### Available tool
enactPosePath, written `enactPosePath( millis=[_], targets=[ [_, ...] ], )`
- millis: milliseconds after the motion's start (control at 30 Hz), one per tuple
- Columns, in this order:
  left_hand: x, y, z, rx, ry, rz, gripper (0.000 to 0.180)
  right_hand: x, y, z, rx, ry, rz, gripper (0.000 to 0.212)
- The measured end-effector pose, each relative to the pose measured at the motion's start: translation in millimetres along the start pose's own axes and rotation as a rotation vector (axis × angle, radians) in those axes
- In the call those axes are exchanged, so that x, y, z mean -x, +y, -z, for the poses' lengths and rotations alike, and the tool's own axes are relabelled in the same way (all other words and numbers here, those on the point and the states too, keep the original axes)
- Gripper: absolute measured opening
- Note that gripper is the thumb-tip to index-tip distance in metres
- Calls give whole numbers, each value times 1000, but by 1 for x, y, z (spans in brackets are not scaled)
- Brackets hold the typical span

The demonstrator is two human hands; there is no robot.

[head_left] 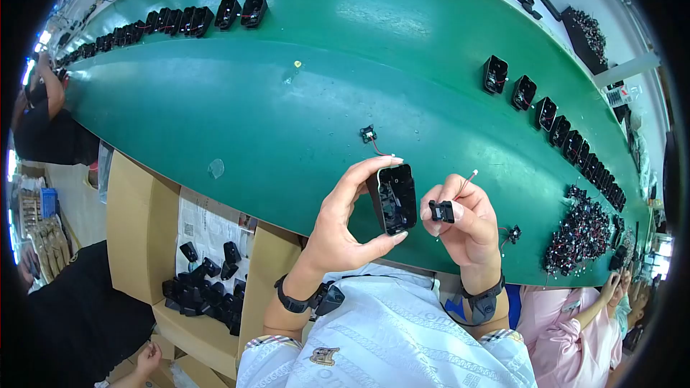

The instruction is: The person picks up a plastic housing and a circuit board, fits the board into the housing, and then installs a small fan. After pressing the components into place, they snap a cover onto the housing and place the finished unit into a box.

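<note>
A person is standing at the near edge of a long green conveyor belt (215,100), looking down at both bare hands raised just above that edge. The left hand (341,223) is grasping a black rectangular plastic housing (395,198) between thumb and fingertips, its open inside facing the viewer. The right hand (467,223) is pinching a small black plastic connector piece (441,210) between thumb and forefinger, with a thin red wire (468,178) ending in a white tip rising from behind the fingers. The two parts are sitting just beside each other but not touching. This looks like the fitting step, with the small piece being brought up to the housing and not yet seated; joining them would seemingly call for lining the piece up with the opening and pressing it in without trapping the wire. On the belt just beyond the hands is lying a loose small black part with a red lead (370,135). A curving row of black housings (560,129) is running along the right side of the belt, and another row (180,21) along its far left edge. A heap of small wired black parts (582,233) is sitting at the near right edge. Below the near edge at left, a brown cardboard box (208,273) is holding more black housings.
</note>
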State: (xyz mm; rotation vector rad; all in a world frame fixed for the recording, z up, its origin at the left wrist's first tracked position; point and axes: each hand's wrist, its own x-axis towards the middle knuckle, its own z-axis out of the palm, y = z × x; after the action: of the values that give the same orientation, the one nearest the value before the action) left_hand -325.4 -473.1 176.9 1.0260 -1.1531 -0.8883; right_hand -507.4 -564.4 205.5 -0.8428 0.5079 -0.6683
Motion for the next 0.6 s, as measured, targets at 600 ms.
enactPosePath(
  millis=[600],
  targets=[
    [-1,1,-8,-247,90,-216,78,6,3,-14,1169,26,781,14]
  ],
)
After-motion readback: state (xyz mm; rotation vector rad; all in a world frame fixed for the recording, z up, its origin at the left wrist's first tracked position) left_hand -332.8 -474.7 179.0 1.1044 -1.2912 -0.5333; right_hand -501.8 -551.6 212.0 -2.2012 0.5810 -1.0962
